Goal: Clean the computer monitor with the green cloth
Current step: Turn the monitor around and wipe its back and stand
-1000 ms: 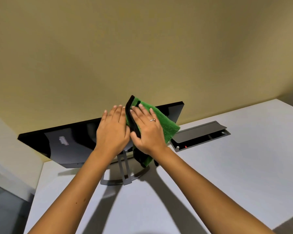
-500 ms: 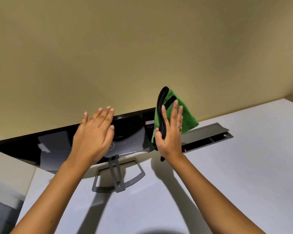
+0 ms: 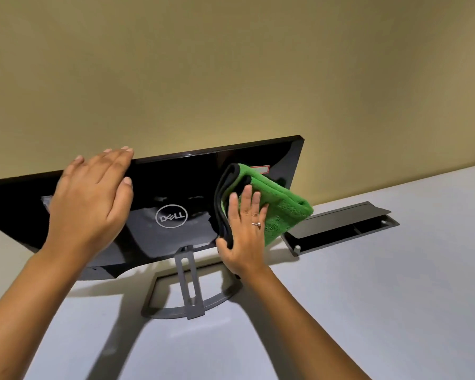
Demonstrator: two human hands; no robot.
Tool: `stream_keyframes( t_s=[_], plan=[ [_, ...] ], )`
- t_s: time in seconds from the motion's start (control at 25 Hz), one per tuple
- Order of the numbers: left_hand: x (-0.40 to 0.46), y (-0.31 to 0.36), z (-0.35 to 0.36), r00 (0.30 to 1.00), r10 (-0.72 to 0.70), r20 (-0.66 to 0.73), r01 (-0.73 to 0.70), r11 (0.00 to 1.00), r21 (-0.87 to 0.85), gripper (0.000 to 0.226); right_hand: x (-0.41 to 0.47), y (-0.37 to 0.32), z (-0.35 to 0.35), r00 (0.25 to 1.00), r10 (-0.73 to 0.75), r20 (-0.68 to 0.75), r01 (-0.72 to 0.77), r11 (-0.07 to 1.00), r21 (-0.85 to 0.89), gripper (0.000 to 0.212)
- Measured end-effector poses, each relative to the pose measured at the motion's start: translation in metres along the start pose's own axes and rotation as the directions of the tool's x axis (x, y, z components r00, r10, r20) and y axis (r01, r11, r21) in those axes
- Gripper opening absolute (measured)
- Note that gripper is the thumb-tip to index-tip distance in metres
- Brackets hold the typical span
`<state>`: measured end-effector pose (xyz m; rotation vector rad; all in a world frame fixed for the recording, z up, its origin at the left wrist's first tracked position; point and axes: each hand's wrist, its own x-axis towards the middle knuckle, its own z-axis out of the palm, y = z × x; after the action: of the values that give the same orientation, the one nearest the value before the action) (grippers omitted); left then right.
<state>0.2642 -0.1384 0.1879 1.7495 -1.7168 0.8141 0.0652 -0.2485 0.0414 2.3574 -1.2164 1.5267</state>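
We're mid-wipe on the back of the monitor (image 3: 176, 193), which stands on the bench (image 3: 368, 283). Our right hand (image 3: 244, 237) presses the folded cloth (image 3: 280, 212) flat vs the rear panel's right part, thumb hooked round its dark edge. Left hand (image 3: 91, 204) lies w/ fingers straight, holding nothing, at the top edge. Judging by this, rear is partly done; the screen side isn't visible. Cable tray (image 3: 340, 229) lid is up; contents can't be told.
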Motion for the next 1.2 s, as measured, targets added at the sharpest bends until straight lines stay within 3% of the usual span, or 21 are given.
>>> stream_keyframes(
  t_s=[0.12,0.16,0.24,0.36,0.44,0.56,0.64,0.72,0.84,0.96,1.04,1.2],
  plan=[
    [-0.003,-0.001,0.006,0.999,0.012,-0.044,-0.012,1.000,-0.010,0.049,-0.005,0.038,-0.009,0.922,0.379,-0.076,-0.352,0.904,0.243,0.084],
    [-0.004,-0.001,0.007,0.999,0.015,-0.052,-0.016,1.000,-0.010,0.049,0.004,0.044,-0.015,0.878,0.471,-0.088,-0.414,0.839,0.352,0.081],
    [-0.004,-0.001,0.008,0.998,0.012,-0.062,-0.013,1.000,-0.010,0.049,0.031,0.041,-0.026,0.840,0.520,-0.153,-0.385,0.772,0.505,0.080],
    [-0.005,-0.001,0.007,0.999,0.009,-0.051,-0.010,1.000,-0.016,0.049,0.061,0.010,-0.035,0.827,0.473,-0.304,-0.234,0.781,0.579,0.079],
    [-0.003,-0.001,0.006,0.999,0.009,-0.032,-0.009,1.000,-0.012,0.050,0.070,-0.016,-0.034,0.853,0.378,-0.359,-0.140,0.829,0.541,0.079],
    [-0.002,-0.004,0.003,1.000,0.023,0.011,-0.023,1.000,-0.007,0.052,0.060,-0.059,-0.016,0.954,0.121,-0.274,-0.019,0.937,0.348,0.084],
    [-0.003,-0.008,0.000,0.998,0.039,0.049,-0.038,0.999,-0.012,0.054,0.040,-0.072,0.003,0.985,0.032,-0.169,-0.002,0.984,0.178,0.084],
    [-0.008,-0.020,-0.006,0.997,0.035,0.067,-0.035,0.999,-0.007,0.054,0.022,-0.068,0.017,0.983,0.118,-0.137,-0.103,0.988,0.113,0.079],
    [-0.016,-0.046,-0.016,0.999,0.004,0.049,-0.004,1.000,0.010,0.051,0.015,-0.063,0.016,0.890,0.431,-0.148,-0.380,0.881,0.282,0.071],
    [-0.019,-0.063,-0.023,0.999,0.017,0.051,-0.018,1.000,0.006,0.050,0.030,-0.083,0.011,0.814,0.550,-0.187,-0.454,0.804,0.385,0.069],
    [-0.019,-0.069,-0.023,0.997,0.052,0.064,-0.052,0.999,-0.004,0.052,0.037,-0.107,0.018,0.858,0.473,-0.200,-0.397,0.858,0.326,0.072],
    [-0.023,-0.080,-0.028,0.995,0.083,0.048,-0.080,0.995,-0.054,0.053,0.019,-0.144,0.047,0.991,0.084,-0.103,-0.075,0.993,0.089,0.077]
  ],
)
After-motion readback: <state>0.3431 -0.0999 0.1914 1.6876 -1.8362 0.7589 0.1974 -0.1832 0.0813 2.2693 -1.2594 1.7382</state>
